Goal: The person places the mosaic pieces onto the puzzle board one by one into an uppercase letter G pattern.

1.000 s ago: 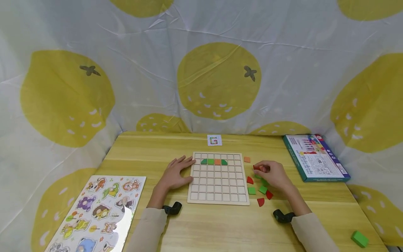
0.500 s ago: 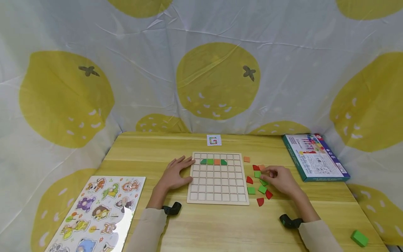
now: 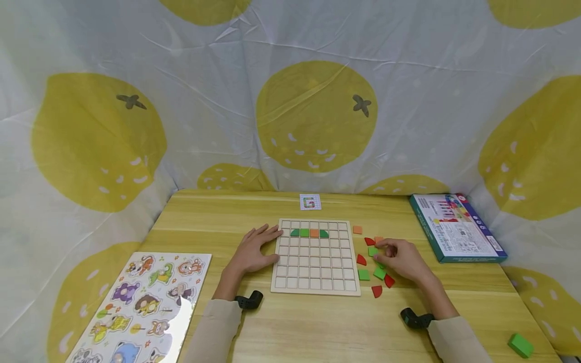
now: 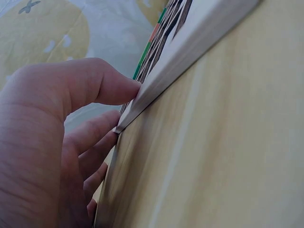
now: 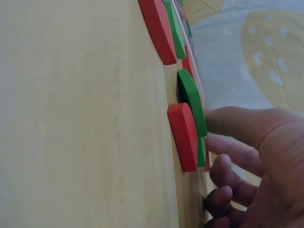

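Note:
A wooden grid board (image 3: pixel 315 275) lies mid-table, with a row of green and orange tiles (image 3: pixel 309 233) in its second line. My left hand (image 3: pixel 256 248) lies flat against the board's left edge, and its thumb (image 4: pixel 95 85) touches the rim (image 4: pixel 190 52). My right hand (image 3: pixel 386 251) sits among loose red, green and orange pieces to the right of the board. Its fingers are curled and its fingertips pinch a green square (image 3: pixel 373 250). A red quarter-round (image 3: pixel 369 241) lies just behind that square. The right wrist view shows a red piece (image 5: pixel 183 135) and a green one (image 5: pixel 192 102) by the thumb (image 5: pixel 237 126).
A small pattern card (image 3: pixel 310 202) lies at the table's far edge. A toy box (image 3: pixel 457 228) sits at the right, and an animal peg puzzle (image 3: pixel 140 307) at the front left. A green block (image 3: pixel 520 345) is at the front right corner. Fabric walls surround the table.
One second ago the right hand held a red piece. It set that piece down behind the green square and now has its fingertips on the square. The left hand has not moved.

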`<state>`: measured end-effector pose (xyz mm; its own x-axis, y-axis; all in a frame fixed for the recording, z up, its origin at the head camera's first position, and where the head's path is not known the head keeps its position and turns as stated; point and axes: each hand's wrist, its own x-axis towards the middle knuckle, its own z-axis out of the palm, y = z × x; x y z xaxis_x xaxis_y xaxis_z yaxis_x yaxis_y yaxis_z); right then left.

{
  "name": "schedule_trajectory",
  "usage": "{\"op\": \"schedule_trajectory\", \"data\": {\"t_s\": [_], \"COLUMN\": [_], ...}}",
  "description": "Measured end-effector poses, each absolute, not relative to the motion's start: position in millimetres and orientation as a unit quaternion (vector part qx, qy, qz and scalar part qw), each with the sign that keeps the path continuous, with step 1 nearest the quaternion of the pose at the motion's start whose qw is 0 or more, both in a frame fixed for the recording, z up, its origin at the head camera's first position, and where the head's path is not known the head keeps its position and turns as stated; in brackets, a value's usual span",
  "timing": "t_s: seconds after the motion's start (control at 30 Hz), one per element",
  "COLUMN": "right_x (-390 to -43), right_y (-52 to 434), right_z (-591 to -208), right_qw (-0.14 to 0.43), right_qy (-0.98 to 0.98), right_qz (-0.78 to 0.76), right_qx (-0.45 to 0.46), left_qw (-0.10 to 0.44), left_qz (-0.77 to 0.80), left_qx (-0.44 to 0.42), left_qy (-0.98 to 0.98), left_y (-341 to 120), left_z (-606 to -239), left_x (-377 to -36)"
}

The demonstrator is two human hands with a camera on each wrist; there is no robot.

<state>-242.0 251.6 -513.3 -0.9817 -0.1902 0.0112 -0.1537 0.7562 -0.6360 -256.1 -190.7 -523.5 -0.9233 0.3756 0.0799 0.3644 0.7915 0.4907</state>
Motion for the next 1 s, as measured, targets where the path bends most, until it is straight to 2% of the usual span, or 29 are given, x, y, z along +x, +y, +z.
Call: {"op": "schedule_trajectory", "data": {"t_s": [0.63,1.0], "right_x": [-244.7,-250.3], "right_y": [249.8,234.4], "right_z": [-513.5,-500.9], "right_qw": [0.026,0.024], "right_qy": [0.936,0.929], "right_qz": [-0.340,-0.358], "right_qx": [-0.089,-0.094], "left_qw": [0.010,0.007], "left_qz": [0.262,0.259], "left_qx": [0.193,0.199], "left_qy": [0.946,0.945], "left_y": [-191.3,-191.5], "left_z": [-523.1,-525.0], "left_x": [-255.7,-256.5]}}
